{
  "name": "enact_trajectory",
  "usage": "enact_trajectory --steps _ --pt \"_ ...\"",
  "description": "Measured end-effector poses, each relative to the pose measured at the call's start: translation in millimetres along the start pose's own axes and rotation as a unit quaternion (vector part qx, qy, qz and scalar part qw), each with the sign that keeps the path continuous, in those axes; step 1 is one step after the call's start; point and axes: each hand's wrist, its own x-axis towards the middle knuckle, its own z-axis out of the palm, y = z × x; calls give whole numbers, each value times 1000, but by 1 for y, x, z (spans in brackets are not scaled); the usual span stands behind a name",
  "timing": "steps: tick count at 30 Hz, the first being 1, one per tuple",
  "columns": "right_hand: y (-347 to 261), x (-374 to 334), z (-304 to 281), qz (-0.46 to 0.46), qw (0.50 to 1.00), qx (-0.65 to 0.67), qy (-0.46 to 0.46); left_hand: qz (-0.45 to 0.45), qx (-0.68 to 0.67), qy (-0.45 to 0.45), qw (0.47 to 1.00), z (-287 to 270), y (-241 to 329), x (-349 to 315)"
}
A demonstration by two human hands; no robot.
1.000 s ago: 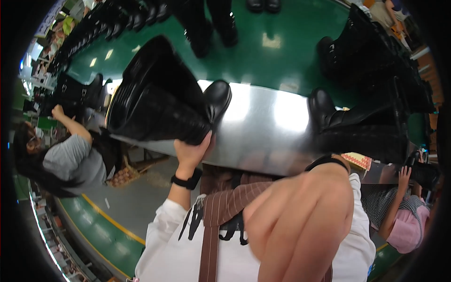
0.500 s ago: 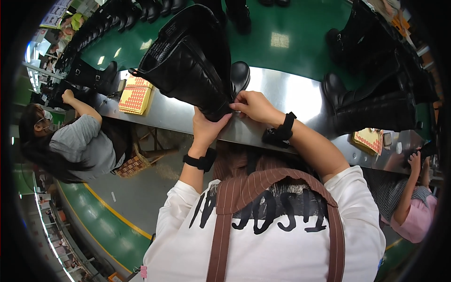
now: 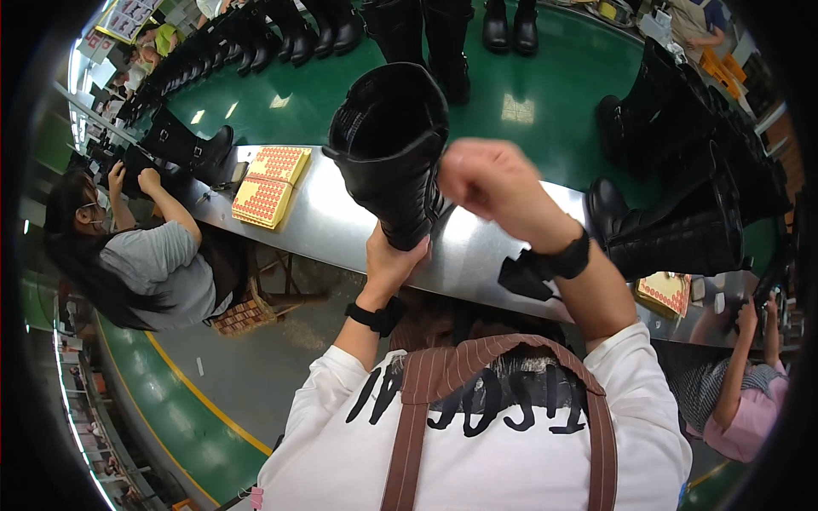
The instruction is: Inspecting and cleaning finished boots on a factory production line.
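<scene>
A tall black boot (image 3: 382,183) stands upright before me, its dark shaft opening tipped toward me. My left hand (image 3: 394,264) is wrapped round the boot's ankle from the near side. Beside the upper shaft on the right is my right hand (image 3: 496,180), somewhat blurred, its fingers curled against the boot's side. What those fingers pinch is hidden. A black band sits on each of my wrists.
The boot is over a shiny metal bench (image 3: 328,232), with a green conveyor belt (image 3: 528,128) carrying black boots beyond. Yellow-and-red card stacks (image 3: 271,189) lie on the bench. More boots (image 3: 673,230) lean at right. Co-workers (image 3: 162,264) sit on both sides.
My right hand has risen from the boot's ankle to beside its upper shaft. The boot now stands straighter, with its opening lower in view. My left hand still grips the ankle.
</scene>
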Motion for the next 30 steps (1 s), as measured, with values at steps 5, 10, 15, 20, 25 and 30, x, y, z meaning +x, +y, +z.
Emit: enact_trajectory --steps 5,10,15,20,25,30 --pt "-43 0 22 -17 998 -59 4 -9 -16 -26 1000 0 -6 0" --pt "-33 -96 13 -336 797 -479 148 -12 -54 -17 998 6 -15 5" --pt "-44 -208 -19 -537 470 -555 428 -27 33 -27 999 -5 6 -3" --pt "-4 -237 -55 -244 623 -419 613 -40 519 -179 835 -43 68 -12" --pt "47 -230 -100 82 755 -328 562 21 237 -274 932 -19 106 -21" --pt "56 -220 -101 -42 777 -378 502 8 10 -358 934 59 98 -9"
